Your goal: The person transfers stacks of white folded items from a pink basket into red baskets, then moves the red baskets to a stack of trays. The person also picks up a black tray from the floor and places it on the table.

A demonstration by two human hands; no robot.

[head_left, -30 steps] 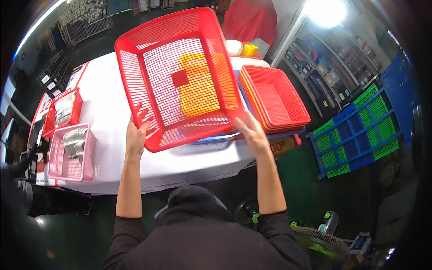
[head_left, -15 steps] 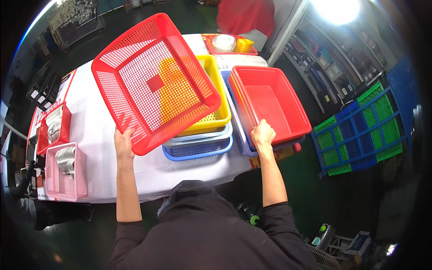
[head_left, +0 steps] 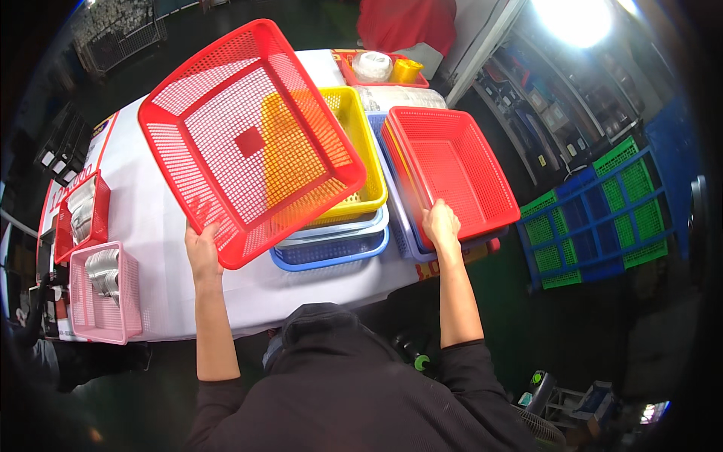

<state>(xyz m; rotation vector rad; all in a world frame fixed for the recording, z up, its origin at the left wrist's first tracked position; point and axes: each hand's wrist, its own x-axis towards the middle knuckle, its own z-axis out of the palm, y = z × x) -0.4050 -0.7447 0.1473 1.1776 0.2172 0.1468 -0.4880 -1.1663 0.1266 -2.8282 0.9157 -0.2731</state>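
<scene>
My left hand [head_left: 203,252] grips a red plastic basket [head_left: 248,141] by its near left corner. That basket hangs tilted above the table, partly covering a yellow basket [head_left: 370,154]. Through its mesh the yellow shows. Beneath the yellow one are a light blue basket and a darker blue basket [head_left: 335,258]. On the right, my right hand [head_left: 443,224] is closed on the near left rim of another red basket [head_left: 471,169], the top one of a stack. A yellow edge and a pale purple-blue basket [head_left: 407,239] show under it.
On the white-covered table [head_left: 162,226], a pink basket [head_left: 132,324] and a small red basket [head_left: 98,226] hold silvery items at the left. A red tray [head_left: 349,69] with a white roll and a yellow roll stands at the back. Blue-green crates [head_left: 602,218] are at the right.
My left hand and its red basket have moved slightly to the left. My right hand keeps its hold on the other red basket's rim. The view has shifted a little.
</scene>
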